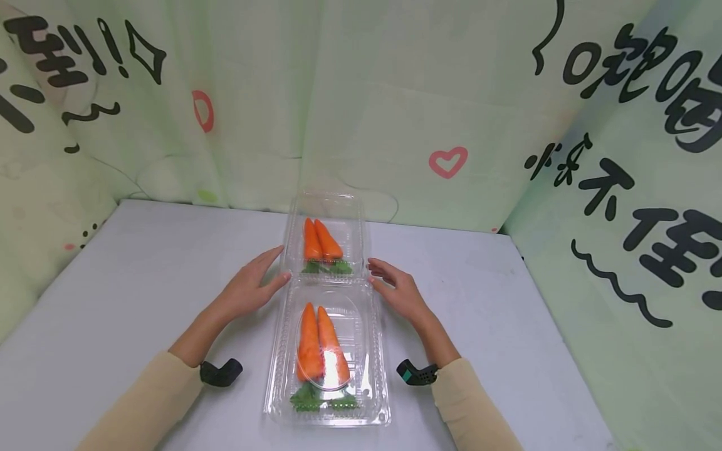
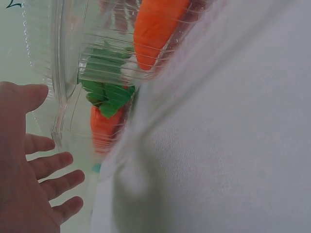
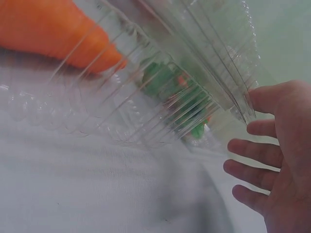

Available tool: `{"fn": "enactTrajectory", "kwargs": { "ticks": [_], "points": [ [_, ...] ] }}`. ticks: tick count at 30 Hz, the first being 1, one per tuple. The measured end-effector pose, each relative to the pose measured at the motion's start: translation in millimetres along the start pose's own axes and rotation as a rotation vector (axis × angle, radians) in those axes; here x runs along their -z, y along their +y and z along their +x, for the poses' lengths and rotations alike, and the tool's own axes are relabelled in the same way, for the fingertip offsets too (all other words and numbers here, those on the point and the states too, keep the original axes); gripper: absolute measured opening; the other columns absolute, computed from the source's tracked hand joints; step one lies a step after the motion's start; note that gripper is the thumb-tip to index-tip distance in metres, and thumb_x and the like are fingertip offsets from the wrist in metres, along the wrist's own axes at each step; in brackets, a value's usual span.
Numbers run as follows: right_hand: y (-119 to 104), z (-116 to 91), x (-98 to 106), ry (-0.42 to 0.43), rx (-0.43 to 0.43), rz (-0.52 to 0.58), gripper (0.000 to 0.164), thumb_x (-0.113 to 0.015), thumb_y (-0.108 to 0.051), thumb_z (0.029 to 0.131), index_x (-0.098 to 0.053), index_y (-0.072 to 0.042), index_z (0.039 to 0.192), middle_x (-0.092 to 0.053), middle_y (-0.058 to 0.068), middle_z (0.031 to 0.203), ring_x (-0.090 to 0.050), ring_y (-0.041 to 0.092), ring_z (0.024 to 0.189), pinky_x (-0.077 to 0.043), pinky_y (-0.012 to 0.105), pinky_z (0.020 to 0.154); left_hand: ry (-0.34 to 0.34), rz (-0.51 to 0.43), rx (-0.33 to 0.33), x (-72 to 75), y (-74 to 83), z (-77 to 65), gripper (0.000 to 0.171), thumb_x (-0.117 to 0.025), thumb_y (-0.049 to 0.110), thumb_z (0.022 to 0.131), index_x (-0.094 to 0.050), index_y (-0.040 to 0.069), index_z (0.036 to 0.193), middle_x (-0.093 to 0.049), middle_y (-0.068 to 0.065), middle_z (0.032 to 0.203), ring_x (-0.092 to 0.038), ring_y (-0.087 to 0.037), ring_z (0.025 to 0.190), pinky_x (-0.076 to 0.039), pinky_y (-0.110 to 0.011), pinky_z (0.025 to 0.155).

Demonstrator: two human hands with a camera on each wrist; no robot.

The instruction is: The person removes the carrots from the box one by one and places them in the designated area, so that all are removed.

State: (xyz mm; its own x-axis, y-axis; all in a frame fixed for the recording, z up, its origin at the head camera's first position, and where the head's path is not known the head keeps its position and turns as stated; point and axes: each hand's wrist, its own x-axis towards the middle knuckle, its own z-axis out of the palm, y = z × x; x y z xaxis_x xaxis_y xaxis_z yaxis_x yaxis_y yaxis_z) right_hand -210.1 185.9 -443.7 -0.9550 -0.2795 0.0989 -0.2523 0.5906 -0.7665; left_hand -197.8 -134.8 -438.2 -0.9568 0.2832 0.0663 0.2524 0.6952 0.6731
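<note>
Two clear plastic clamshell boxes lie end to end on the table. The near box (image 1: 369,351) holds two orange carrots (image 1: 309,344) with green leaves (image 1: 307,398) at their near end. Inside the smaller-looking far box (image 1: 356,216) are two more carrots (image 1: 328,241), also with leaves. My left hand (image 1: 248,285) is at the left side where the boxes meet, thumb close to the rim and fingers spread. On the right, my right hand (image 1: 400,291) has its thumb and index fingertip at the rim, its other fingers extended. Whether either hand presses the plastic, I cannot tell.
The white-covered table (image 1: 169,257) extends to both sides of the boxes. A pale green printed curtain (image 1: 366,94) rises behind the table and at its sides. Each wrist wears a dark strap, the left strap (image 1: 220,373) and the right strap (image 1: 417,374).
</note>
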Motion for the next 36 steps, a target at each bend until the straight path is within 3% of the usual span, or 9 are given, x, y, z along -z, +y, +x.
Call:
{"fn": "enactTrajectory", "kwargs": {
  "ticks": [13,23,29,32,36],
  "points": [
    [0,1,-1,0.019,-0.009,0.05,0.044,-0.058,-0.023,0.097,-0.052,-0.011,0.139,-0.059,0.012,0.136,-0.056,0.029,0.126,-0.043,0.047,0.108,0.008,-0.025,0.006,-1.8,0.0,0.8,0.069,-0.05,0.042,0.098,-0.025,0.008,0.153,-0.029,-0.02,0.156,-0.029,-0.041,0.143,-0.03,-0.061,0.111],
    [-2,4,-2,0.021,-0.029,0.203,0.043,-0.055,-0.012,0.097,-0.049,0.0,0.138,-0.056,0.021,0.136,-0.054,0.034,0.127,-0.042,0.048,0.108,0.021,-0.031,-0.032,-3.2,-2.9,1.6,0.064,-0.052,0.032,0.099,-0.028,0.004,0.151,-0.032,-0.021,0.155,-0.031,-0.041,0.142,-0.029,-0.058,0.114],
    [-26,-2,5,-0.007,-0.059,0.298,0.042,-0.052,-0.006,0.097,-0.046,0.007,0.137,-0.053,0.027,0.136,-0.052,0.038,0.128,-0.04,0.048,0.109,0.026,-0.043,-0.03,-4.6,-4.4,2.3,0.063,-0.053,0.029,0.098,-0.029,0.004,0.151,-0.034,-0.021,0.154,-0.032,-0.04,0.142,-0.03,-0.058,0.113],
    [-36,-4,7,-0.001,-0.071,0.314,0.042,-0.052,-0.005,0.097,-0.046,0.007,0.136,-0.054,0.027,0.134,-0.052,0.037,0.127,-0.043,0.043,0.108,0.034,-0.045,-0.036,-4.9,-4.9,3.0,0.062,-0.053,0.029,0.098,-0.03,0.004,0.15,-0.035,-0.021,0.154,-0.032,-0.04,0.142,-0.03,-0.057,0.113],
    [-38,-4,7,0.013,-0.1,0.344,0.041,-0.054,-0.004,0.096,-0.048,0.006,0.135,-0.057,0.027,0.129,-0.054,0.035,0.121,-0.048,0.021,0.099,0.047,-0.043,-0.051,-5.3,-5.8,4.1,0.061,-0.054,0.028,0.098,-0.032,0.003,0.149,-0.036,-0.021,0.153,-0.034,-0.04,0.141,-0.03,-0.056,0.114]
  ]
}}
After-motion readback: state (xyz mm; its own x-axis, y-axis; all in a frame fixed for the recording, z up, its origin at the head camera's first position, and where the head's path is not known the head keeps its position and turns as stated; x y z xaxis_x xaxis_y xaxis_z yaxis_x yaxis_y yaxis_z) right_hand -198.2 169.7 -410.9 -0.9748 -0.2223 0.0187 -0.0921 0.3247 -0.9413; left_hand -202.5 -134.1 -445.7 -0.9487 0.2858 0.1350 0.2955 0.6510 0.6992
